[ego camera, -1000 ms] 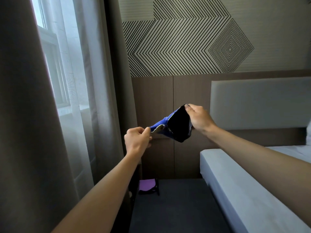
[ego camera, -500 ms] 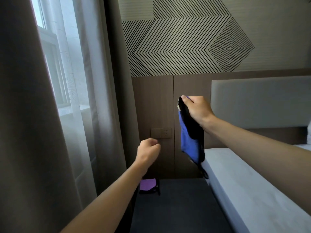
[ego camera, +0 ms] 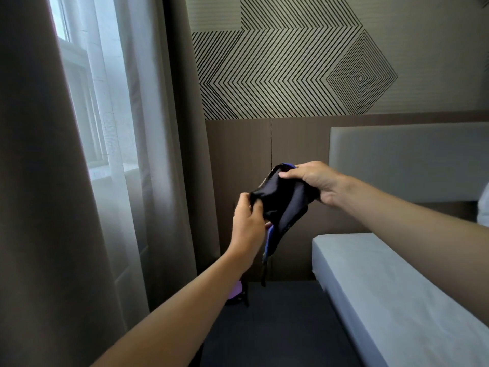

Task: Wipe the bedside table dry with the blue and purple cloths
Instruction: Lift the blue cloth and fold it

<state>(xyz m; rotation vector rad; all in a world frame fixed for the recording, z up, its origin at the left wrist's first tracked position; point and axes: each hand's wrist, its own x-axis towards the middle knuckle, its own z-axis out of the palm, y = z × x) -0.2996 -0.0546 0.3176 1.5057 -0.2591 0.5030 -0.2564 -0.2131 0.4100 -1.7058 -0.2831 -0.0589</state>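
Between both hands' fingers [ego camera: 254,205], pinched: blue cloth [ego camera: 283,200].

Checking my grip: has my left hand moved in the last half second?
Yes. The left hand rose rightward toward the vertical seam in the brown wood wall panel and now grips the dark blue cloth.

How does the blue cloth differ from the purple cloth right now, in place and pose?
The blue cloth is in the air, gripped by the left hand and right hand; the purple cloth lies low by the curtain, untouched. The blue cloth is bunched, with a tail hanging, and looks mostly dark; the purple cloth shows only a pale patch beside the left forearm. Both are soft cloths.
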